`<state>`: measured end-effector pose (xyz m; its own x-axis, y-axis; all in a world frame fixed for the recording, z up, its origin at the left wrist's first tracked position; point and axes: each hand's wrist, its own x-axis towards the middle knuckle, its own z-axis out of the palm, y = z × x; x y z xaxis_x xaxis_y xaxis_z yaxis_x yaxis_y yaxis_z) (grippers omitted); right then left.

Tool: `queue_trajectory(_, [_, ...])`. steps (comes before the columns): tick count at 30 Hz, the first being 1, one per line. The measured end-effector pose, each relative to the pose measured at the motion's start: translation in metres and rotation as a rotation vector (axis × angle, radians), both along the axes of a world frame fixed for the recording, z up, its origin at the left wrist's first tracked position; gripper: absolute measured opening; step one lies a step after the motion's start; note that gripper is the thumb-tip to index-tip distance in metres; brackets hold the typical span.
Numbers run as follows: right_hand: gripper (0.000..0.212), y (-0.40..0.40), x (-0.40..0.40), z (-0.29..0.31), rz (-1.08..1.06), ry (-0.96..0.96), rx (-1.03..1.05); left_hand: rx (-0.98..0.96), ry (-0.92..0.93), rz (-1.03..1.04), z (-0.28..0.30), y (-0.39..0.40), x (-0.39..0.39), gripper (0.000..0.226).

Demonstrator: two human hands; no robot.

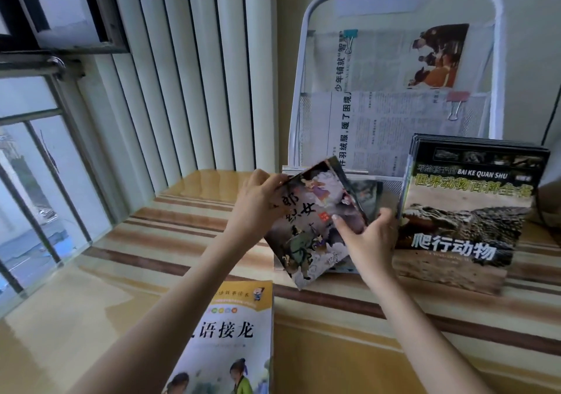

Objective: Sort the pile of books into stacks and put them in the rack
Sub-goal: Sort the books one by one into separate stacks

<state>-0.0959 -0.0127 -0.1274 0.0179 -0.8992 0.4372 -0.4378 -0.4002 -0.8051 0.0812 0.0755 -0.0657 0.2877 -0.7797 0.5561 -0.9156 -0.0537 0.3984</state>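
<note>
At the centre of the frame I hold a dark illustrated book tilted, my left hand pinching its upper left edge, my right hand gripping its lower right, fingers pressed on the cover. The white rack stands behind; a reptile book stack leans at right, a yellow book lies on the counter below.

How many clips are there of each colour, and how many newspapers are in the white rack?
Teal clips: 1
Pink clips: 1
Newspapers in the white rack: 2, upper and lower
Total: 4
</note>
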Motion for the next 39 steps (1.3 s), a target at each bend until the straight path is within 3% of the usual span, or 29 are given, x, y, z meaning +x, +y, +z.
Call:
queue_trajectory(2, [0.084, 0.005, -0.001, 0.0, -0.019, -0.101, 0.054, -0.043, -0.051, 0.065, 0.001, -0.009, -0.006, 0.06])
queue_trajectory(3, [0.09, 0.006, -0.001, -0.001, -0.003, -0.139, 0.087, -0.082, 0.009, 0.097, -0.004, -0.014, -0.008, 0.066])
queue_trajectory(4, [0.094, 0.007, -0.001, -0.002, 0.032, -0.174, 0.133, -0.125, 0.153, 0.117, -0.011, -0.017, -0.01, 0.076])
queue_trajectory(7, [0.101, 0.002, -0.001, -0.002, 0.128, -0.224, 0.333, -0.116, 0.85, 0.073, -0.035, -0.019, -0.012, 0.112])
queue_trajectory(9, [0.095, -0.009, -0.004, -0.002, 0.148, -0.188, 0.431, 0.026, 1.019, -0.055, -0.048, -0.02, -0.013, 0.102])
queue_trajectory(12, [0.061, -0.024, -0.009, -0.004, 0.25, -0.279, 0.515, 0.067, 1.043, -0.222, -0.05, -0.026, -0.014, 0.045])
queue_trajectory(14, [0.051, -0.03, -0.006, -0.006, 0.325, -0.241, 0.483, 0.045, 1.084, -0.239, -0.051, -0.032, -0.013, 0.033])
queue_trajectory(16, [0.047, -0.033, 0.0, -0.009, 0.362, -0.229, 0.405, 0.044, 1.113, -0.238, -0.053, -0.036, -0.012, 0.034])
queue_trajectory(20, [0.06, -0.024, 0.007, -0.012, 0.364, -0.305, 0.247, -0.037, 1.044, -0.201, -0.056, -0.037, -0.006, 0.052])
queue_trajectory(24, [0.071, -0.007, 0.006, 0.001, 0.413, -0.393, 0.115, -0.12, 0.842, -0.215, -0.039, -0.028, -0.005, 0.038])
queue_trajectory(27, [0.071, 0.005, -0.007, 0.021, 0.437, -0.421, 0.022, -0.156, 0.743, -0.275, -0.014, -0.013, -0.013, 0.042])
queue_trajectory(29, [0.072, 0.015, -0.023, 0.031, 0.442, -0.434, 0.009, -0.165, 0.706, -0.314, 0.002, -0.002, -0.028, 0.044])
queue_trajectory(31, [0.088, 0.028, -0.045, 0.035, 0.415, -0.449, 0.005, -0.152, 0.684, -0.361, 0.014, 0.009, -0.049, 0.037])
queue_trajectory(33, [0.097, 0.044, -0.071, 0.033, 0.386, -0.456, -0.001, -0.144, 0.666, -0.364, 0.015, 0.02, -0.07, 0.048])
queue_trajectory(36, [0.094, 0.071, -0.107, 0.023, 0.372, -0.447, 0.002, -0.143, 0.686, -0.34, 0.0, 0.041, -0.101, 0.076])
queue_trajectory(39, [0.086, 0.097, -0.132, 0.007, 0.36, -0.445, 0.04, -0.15, 0.694, -0.319, -0.022, 0.069, -0.128, 0.07])
